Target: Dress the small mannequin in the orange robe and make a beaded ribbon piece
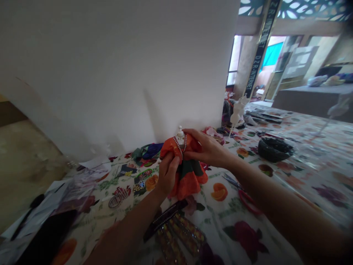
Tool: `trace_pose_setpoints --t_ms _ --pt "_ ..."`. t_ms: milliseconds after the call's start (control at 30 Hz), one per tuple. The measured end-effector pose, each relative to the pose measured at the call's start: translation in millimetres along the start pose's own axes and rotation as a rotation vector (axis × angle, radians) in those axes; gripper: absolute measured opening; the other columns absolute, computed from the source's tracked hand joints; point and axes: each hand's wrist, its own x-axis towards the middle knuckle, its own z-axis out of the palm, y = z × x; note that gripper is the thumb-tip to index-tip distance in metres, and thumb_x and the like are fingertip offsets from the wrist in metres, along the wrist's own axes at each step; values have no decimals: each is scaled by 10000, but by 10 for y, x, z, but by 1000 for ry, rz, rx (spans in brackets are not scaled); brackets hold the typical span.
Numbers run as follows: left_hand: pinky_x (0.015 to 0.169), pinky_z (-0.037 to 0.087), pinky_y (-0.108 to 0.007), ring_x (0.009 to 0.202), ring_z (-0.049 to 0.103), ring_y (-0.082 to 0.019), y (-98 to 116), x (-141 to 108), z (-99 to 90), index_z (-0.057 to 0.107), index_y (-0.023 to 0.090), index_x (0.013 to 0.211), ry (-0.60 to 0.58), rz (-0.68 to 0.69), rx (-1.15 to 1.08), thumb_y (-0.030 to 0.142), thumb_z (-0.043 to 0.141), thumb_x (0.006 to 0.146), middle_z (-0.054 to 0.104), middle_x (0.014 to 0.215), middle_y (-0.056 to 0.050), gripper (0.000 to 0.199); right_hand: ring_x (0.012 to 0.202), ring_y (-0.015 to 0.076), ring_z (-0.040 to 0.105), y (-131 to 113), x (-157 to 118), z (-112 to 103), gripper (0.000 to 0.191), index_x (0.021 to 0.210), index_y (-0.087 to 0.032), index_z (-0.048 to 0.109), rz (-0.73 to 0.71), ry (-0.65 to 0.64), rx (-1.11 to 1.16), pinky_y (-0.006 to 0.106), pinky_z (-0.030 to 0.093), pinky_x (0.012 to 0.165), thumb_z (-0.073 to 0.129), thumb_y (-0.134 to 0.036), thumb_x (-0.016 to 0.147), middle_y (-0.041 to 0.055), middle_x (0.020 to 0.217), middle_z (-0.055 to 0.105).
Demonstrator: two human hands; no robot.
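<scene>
A miniature orange dress (190, 184) with a dark green panel and a pearl-like V neckline sits upright on a small white dress form (180, 131). My left hand (167, 173) pinches the front of the bodice at its lower left, thumb uppermost. On the other side, my right hand (208, 149) grips the shoulder and side of the same dress, its fingers partly behind the fabric. Below the skirt lie a dark strip edged with beads (168, 215) and gold sequined strips (180, 235). Scissors with red handles (249, 202) rest near my right forearm.
A pale wall (124, 73) rises behind the flower-and-fruit-patterned tablecloth (220, 217). Dark folded fabric (149, 151) lies against it. To the right are a black bowl (274, 149) and another white figure-shaped form (238, 112). Papers (59, 195) and a black flat object (48, 239) lie left.
</scene>
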Motion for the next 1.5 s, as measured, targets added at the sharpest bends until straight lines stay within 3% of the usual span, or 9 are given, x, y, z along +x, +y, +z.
trace_pose_setpoints --t_ms 100,267,1000,1233,1500 --pt "847 471 -302 880 597 -206 4 -3 8 688 200 987 6 8 30 377 552 940 686 948 -42 229 1168 285 610 -1 -2 1 639 1426 -215 448 6 4 -4 444 484 994 692 -312 845 120 1322 621" --pt "764 467 -271 782 584 -177 -2 13 24 680 184 877 62 -28 41 388 581 924 664 823 -15 232 1161 280 614 0 -8 3 637 1419 -225 448 -2 5 -2 434 487 988 701 -307 840 116 1303 628" --pt "603 362 -256 634 438 -125 -19 22 11 567 182 765 24 2 139 342 571 920 498 684 29 223 1117 273 621 -21 -13 -18 631 1424 -177 455 13 0 -8 411 489 964 684 -283 845 131 1282 637" --pt "611 371 -255 646 451 -126 -30 34 18 575 185 787 25 28 141 340 569 923 533 709 26 206 1136 285 617 -6 -22 9 685 1451 -156 430 7 -2 -33 426 489 975 689 -413 871 156 1308 622" --pt "607 394 -254 656 455 -129 -52 15 1 543 190 776 26 29 134 360 589 911 509 714 22 222 1089 266 636 -12 -14 66 643 1424 -143 453 26 30 -67 406 493 962 692 -356 866 149 1256 644"
